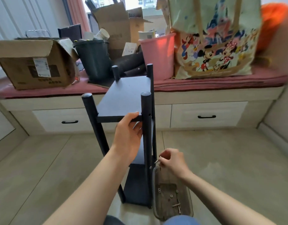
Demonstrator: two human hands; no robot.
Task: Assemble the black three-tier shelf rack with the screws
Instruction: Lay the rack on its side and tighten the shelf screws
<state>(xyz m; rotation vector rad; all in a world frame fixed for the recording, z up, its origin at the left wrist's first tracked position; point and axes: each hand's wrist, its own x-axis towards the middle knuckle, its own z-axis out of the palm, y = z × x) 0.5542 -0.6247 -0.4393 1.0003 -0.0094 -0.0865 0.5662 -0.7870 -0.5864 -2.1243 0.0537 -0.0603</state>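
While my left hand (129, 135) grips the front edge of the top board, the black three-tier shelf rack (127, 127) stands upright on the tiled floor before a window seat, four round matte posts rising past its flat boards. My right hand (171, 161) pinches a silver screw (157, 160) above a tray (170, 200) of hardware.

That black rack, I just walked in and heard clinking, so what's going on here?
A person is putting together the black rack, which stands upright on the floor. The left hand holds the front edge of the top shelf to steady it. The right hand pinches a screw just above a small tray holding more screws and nuts.
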